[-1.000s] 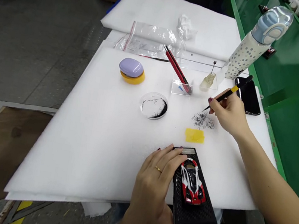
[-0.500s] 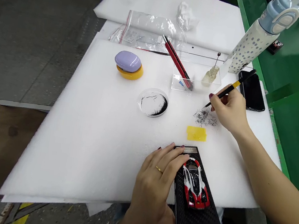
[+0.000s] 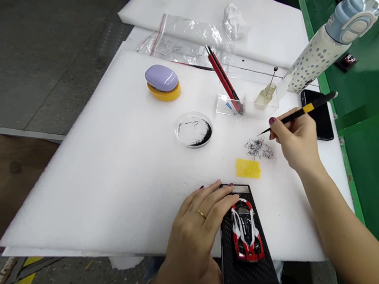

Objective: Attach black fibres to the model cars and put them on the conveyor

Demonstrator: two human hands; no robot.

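Observation:
My left hand [image 3: 195, 239] grips a black textured display base [image 3: 251, 274] at the table's front edge, fingers over its far left side and thumb beneath the near end. On that base sits a red, white and black model car [image 3: 247, 232]. In my right hand [image 3: 300, 138] is a pair of black tweezers [image 3: 320, 101] with a yellow band, held like a pen, its tip pointing down and left. Just below the tip lies a loose pile of thin black slivers [image 3: 259, 148]. A yellow rectangular piece [image 3: 248, 168] lies between pile and base.
Left of the pile is a round clear dish [image 3: 176, 133] with more black slivers. Behind stand a clear tray [image 3: 222, 105] with a red utility knife [image 3: 223, 78] and a small glass bottle [image 3: 265, 96], a phone [image 3: 324, 122], a dotted water bottle [image 3: 318, 57] and a purple-and-yellow oval case [image 3: 163, 81].
My right hand has shifted slightly right, and the tweezers have tilted lower with their tip just above the pile. My left hand and the model car are nearly unmoved.

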